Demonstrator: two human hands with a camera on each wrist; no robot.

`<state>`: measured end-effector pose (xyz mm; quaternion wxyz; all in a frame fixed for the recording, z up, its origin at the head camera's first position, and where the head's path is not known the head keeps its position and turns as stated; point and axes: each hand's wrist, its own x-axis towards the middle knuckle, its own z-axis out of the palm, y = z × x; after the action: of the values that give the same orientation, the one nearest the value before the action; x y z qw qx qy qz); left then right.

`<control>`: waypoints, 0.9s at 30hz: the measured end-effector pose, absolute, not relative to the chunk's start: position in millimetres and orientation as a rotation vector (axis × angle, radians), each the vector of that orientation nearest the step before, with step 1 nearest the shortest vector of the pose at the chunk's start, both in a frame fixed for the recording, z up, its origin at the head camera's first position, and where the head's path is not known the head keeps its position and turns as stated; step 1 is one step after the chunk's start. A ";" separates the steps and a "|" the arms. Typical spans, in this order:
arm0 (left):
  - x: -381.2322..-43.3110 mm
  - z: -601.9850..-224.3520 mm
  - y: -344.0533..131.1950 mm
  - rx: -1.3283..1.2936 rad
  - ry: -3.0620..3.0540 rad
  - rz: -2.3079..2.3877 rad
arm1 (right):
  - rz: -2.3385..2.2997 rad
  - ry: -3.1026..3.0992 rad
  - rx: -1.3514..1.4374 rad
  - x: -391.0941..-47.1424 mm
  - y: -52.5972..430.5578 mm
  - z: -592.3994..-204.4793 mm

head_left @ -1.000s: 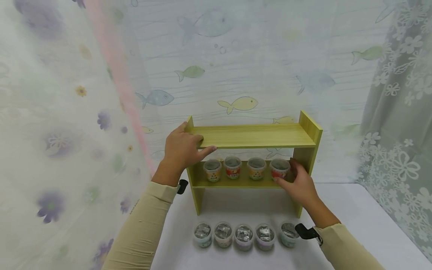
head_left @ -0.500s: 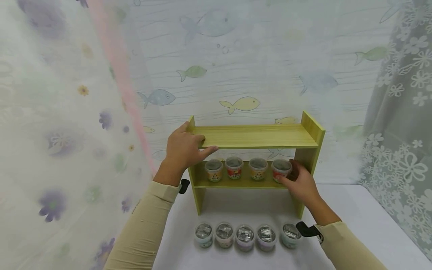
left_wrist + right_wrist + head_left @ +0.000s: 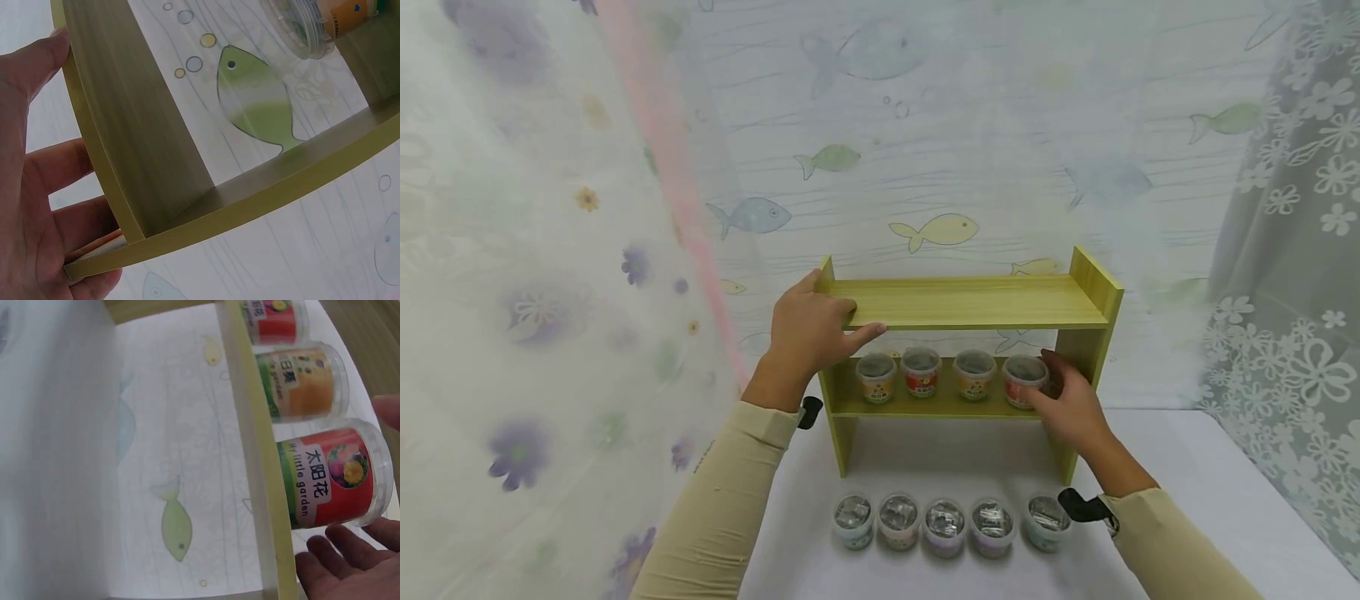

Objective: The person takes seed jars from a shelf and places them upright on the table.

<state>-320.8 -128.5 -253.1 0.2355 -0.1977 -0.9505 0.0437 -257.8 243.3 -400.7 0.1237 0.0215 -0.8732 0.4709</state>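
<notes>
My left hand (image 3: pixel 808 327) grips the upper left corner of a yellow-green wooden shelf (image 3: pixel 970 302); in the left wrist view its thumb and fingers (image 3: pixel 72 165) lie around the side panel. On the lower board stands a row of clear plastic cups. My right hand (image 3: pixel 1070 408) is around the rightmost one, a red-labelled plastic cup (image 3: pixel 1024 385) marked "My little garden". Its thumb is in front, its fingers at the cup's right. In the right wrist view, fingertips (image 3: pixel 340 553) lie against or close to this cup (image 3: pixel 337 475). To the left are an orange-labelled cup (image 3: pixel 973 379), a red-labelled cup (image 3: pixel 921 375) and another orange-labelled cup (image 3: pixel 876 381).
Several lidded tubs (image 3: pixel 944 525) stand in a row on the white tabletop (image 3: pixel 1210 483) before the shelf. A wide gap separates the rightmost tub (image 3: pixel 1047 523) from the others. Behind is a fish-patterned curtain (image 3: pixel 970 150); a lace curtain (image 3: pixel 1292 333) hangs at the right.
The view has shifted slightly. My right thumb has moved a little across the red-labelled plastic cup; the cup stays at the same place on the board. My left hand has not moved.
</notes>
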 end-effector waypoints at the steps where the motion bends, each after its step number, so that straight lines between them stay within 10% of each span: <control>1: -320.8 -253.1 -128.6 -0.542 -2.611 0.123 | 1.393 -2.545 0.069 -260.2 244.1 -400.5; 27: -305.6 -254.6 -126.0 -0.533 -2.617 0.117 | 1.337 -2.598 0.034 -250.9 247.2 -395.3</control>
<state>-305.6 -126.0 -254.6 0.2322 -0.1939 -0.9522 0.0425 -250.9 247.2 -395.3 0.1097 0.0115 -0.8837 0.4549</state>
